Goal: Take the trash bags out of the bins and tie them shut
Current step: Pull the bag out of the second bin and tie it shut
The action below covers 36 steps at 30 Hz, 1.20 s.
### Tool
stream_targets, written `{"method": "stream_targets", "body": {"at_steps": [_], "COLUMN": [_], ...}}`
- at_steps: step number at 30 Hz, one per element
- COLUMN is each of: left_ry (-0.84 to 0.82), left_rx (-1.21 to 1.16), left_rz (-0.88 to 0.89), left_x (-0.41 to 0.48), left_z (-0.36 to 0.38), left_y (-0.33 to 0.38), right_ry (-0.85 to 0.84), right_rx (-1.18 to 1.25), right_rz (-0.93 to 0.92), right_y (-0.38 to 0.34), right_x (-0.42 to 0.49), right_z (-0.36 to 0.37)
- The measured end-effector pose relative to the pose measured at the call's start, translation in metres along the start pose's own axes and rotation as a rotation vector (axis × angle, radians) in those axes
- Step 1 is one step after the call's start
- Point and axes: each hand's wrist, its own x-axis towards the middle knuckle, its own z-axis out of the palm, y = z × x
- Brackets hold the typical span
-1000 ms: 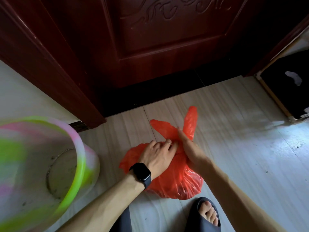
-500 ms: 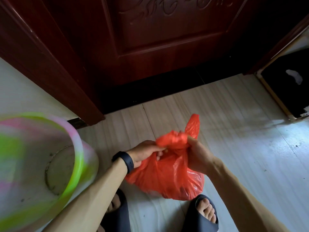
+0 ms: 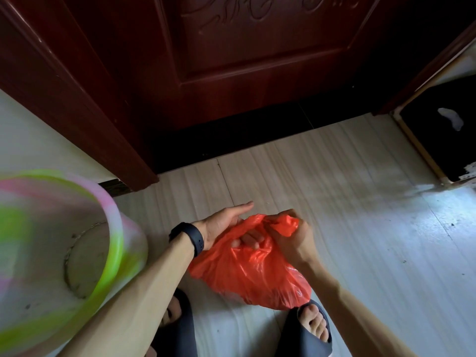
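Note:
An orange-red plastic trash bag (image 3: 253, 276) lies on the pale floor between my feet. My right hand (image 3: 293, 239) is closed around the bunched top of the bag. My left hand (image 3: 224, 222), with a dark watch on its wrist, is turned palm up; its fingers are tucked under a fold of the bag's top and show through a gap, while the thumb points away. The bin (image 3: 108, 253), a pale plastic bucket with pink and green streaks, stands at the left with no bag inside.
A dark red wooden door (image 3: 257, 60) and its frame (image 3: 77, 104) close off the far side. A black box with a pale edge (image 3: 438, 130) sits at the right. My feet in dark slippers (image 3: 311, 331) are at the bottom edge.
The bag's upright ears have been pulled down and gathered into my right hand. My left hand turned palm up and slid its fingers under the bag's top. The view dropped slightly.

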Motion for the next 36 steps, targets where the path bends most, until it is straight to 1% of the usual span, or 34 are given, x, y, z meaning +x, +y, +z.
{"method": "stream_targets", "body": {"at_steps": [2, 5, 7, 9, 11, 13, 15, 16, 18, 20, 22, 23, 25, 27, 28, 29, 31, 33, 36], "left_ry": [0.041, 0.243, 0.343, 0.358, 0.374, 0.472, 0.562, 0.557, 0.497, 0.476, 0.54, 0.56, 0.562, 0.561, 0.573, 0.596, 0.672, 0.727, 0.771], "left_rx": [0.033, 0.156, 0.197, 0.212, 0.182, 0.035, -0.198, -0.316, -0.541, -0.721, -0.901, -0.976, -1.103, -1.154, -1.158, -1.156, -1.114, -1.068, -1.005], "left_rz": [-0.026, 0.023, 0.098, 0.193, 0.3, 0.397, 0.472, 0.501, 0.561, 0.618, 0.597, 0.57, 0.529, 0.515, 0.519, 0.529, 0.534, 0.509, 0.49], "left_x": [-0.001, 0.002, 0.004, 0.006, 0.011, 0.014, 0.017, 0.018, 0.017, 0.013, 0.013, 0.015, 0.016, 0.015, 0.014, 0.011, 0.005, -0.002, -0.014], "left_z": [0.004, 0.004, 0.003, 0.006, 0.014, 0.019, 0.019, 0.017, 0.019, 0.022, 0.023, 0.02, 0.017, 0.014, 0.011, 0.007, -0.002, -0.009, -0.019], "left_y": [0.004, 0.005, 0.003, -0.002, -0.007, -0.012, -0.015, -0.016, -0.011, -0.006, -0.004, -0.006, -0.01, -0.015, -0.018, -0.021, -0.025, -0.031, -0.039], "right_ry": [0.009, -0.045, -0.043, -0.05, -0.1, -0.148, -0.159, -0.149, -0.111, 0.002, 0.1, 0.114, 0.137, 0.242, 0.32, 0.385, 0.457, 0.492, 0.529], "right_rx": [0.031, 0.073, 0.096, 0.082, 0.077, 0.159, 0.314, 0.409, 0.59, 0.718, 0.818, 0.916, 1.188, 1.409, 1.458, 1.446, 1.315, 1.21, 1.126], "right_rz": [0.038, 0.029, 0.046, 0.02, -0.031, -0.031, 0.096, 0.177, 0.3, 0.428, 0.56, 0.618, 0.712, 0.776, 0.789, 0.799, 0.833, 0.847, 0.836], "right_y": [0.005, 0.011, 0.008, 0.0, -0.007, -0.013, -0.018, -0.018, -0.019, -0.021, -0.021, -0.021, -0.02, -0.016, -0.012, -0.008, 0.002, 0.013, 0.026], "right_x": [0.0, 0.001, -0.002, -0.005, -0.006, -0.007, -0.01, -0.011, -0.013, -0.013, -0.011, -0.009, -0.005, 0.0, 0.003, 0.004, 0.004, 0.0, -0.003], "right_z": [0.002, -0.002, -0.004, -0.003, -0.001, 0.002, 0.004, 0.006, 0.009, 0.01, 0.01, 0.01, 0.009, 0.004, 0.001, -0.003, -0.01, -0.019, -0.03]}}
